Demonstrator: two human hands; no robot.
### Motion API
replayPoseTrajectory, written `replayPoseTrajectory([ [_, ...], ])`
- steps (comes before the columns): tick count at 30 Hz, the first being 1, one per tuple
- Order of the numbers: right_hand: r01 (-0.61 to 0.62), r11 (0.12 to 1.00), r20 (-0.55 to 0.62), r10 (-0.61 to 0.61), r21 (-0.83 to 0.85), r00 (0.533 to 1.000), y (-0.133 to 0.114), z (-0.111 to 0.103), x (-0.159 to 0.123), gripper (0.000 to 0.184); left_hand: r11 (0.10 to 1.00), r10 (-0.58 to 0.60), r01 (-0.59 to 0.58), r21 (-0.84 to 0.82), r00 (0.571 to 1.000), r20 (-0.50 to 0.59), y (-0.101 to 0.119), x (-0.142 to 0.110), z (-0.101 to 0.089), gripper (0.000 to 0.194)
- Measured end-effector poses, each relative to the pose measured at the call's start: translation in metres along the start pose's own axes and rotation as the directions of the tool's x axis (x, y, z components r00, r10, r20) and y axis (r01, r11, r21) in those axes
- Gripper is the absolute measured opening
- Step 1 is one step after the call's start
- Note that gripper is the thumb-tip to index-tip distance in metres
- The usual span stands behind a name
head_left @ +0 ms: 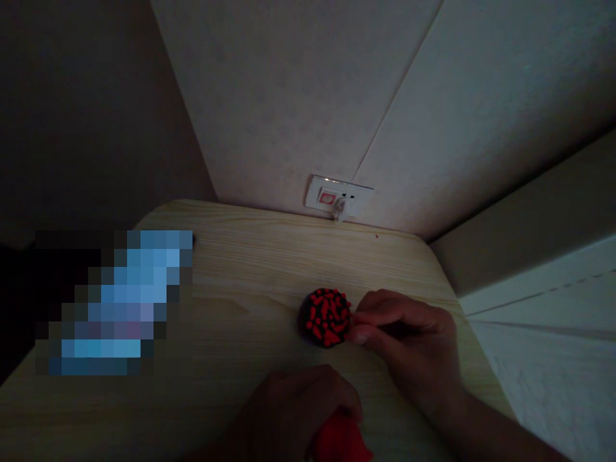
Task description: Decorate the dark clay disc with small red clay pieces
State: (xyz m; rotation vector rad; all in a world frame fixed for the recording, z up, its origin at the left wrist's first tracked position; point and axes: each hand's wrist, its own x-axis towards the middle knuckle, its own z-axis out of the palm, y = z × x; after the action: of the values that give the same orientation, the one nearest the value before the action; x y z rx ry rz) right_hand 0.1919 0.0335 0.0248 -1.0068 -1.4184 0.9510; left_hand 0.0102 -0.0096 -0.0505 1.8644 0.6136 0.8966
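Note:
A small dark round thing [326, 317] covered with several red bits lies on the light wooden table [250, 269]. My right hand [404, 337] is right beside it on the right, with thumb and fingers pinched together at its edge, seemingly on one red bit. Near the bottom edge my left hand [298, 410] is curled round a lump of red material [339, 439], which shows below the fingers. The room is dim.
A white wall socket [338, 196] with a red switch sits on the wall just behind the table. A blurred-out bright patch [129, 301] covers the table's left side. A pale bed or mattress surface [543, 346] lies to the right.

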Motion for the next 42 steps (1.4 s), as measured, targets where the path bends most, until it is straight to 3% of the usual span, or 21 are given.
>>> replayPoseTrajectory([
  [3,-0.004,0.999,0.016,0.005,-0.051,1.0,0.001,-0.001,-0.001,0.008,0.998,0.055,-0.055,0.001,0.997,-0.047,0.004,0.003,-0.001,0.032],
  [6,-0.041,0.994,0.012,0.043,-0.104,0.999,0.001,-0.002,-0.002,0.022,0.995,0.102,-0.103,-0.001,0.991,-0.081,0.01,0.007,-0.004,0.05],
  [9,-0.051,0.987,0.014,0.054,-0.152,0.998,0.001,-0.003,0.0,0.023,0.994,0.109,-0.109,-0.003,0.992,-0.059,0.012,0.009,-0.005,0.053],
  [12,-0.026,0.978,0.049,0.037,-0.205,0.998,0.001,-0.004,0.003,0.012,0.993,0.109,-0.111,-0.027,0.991,-0.078,0.012,0.008,-0.004,0.049],
  [15,-0.016,0.969,0.102,0.042,-0.246,0.994,0.003,-0.004,0.005,0.011,1.0,0.017,-0.018,-0.015,0.998,-0.053,0.016,0.007,-0.005,0.052],
  [21,0.022,0.971,0.166,0.018,-0.237,0.986,0.001,0.0,0.012,0.01,1.0,0.0,-0.002,-0.031,0.998,-0.063,0.027,0.008,-0.011,0.056],
  [25,-0.03,0.972,0.162,0.07,-0.233,0.984,-0.006,0.0,0.02,0.009,0.994,-0.08,0.076,-0.075,0.995,-0.056,0.033,0.009,-0.012,0.055],
  [29,-0.1,0.971,0.196,0.144,-0.219,0.97,-0.011,0.001,0.029,0.011,0.997,-0.071,0.069,-0.021,0.992,-0.101,0.034,0.01,-0.011,0.056],
  [34,-0.064,0.957,0.214,0.128,-0.283,0.968,-0.006,0.006,0.042,0.01,0.996,-0.056,0.054,-0.065,0.998,-0.033,0.029,0.011,-0.014,0.051],
  [42,0.0,0.938,0.226,0.084,-0.346,0.97,-0.01,0.006,0.047,0.008,0.99,-0.142,0.142,0.005,0.989,0.045,0.028,0.011,-0.014,0.042],
])
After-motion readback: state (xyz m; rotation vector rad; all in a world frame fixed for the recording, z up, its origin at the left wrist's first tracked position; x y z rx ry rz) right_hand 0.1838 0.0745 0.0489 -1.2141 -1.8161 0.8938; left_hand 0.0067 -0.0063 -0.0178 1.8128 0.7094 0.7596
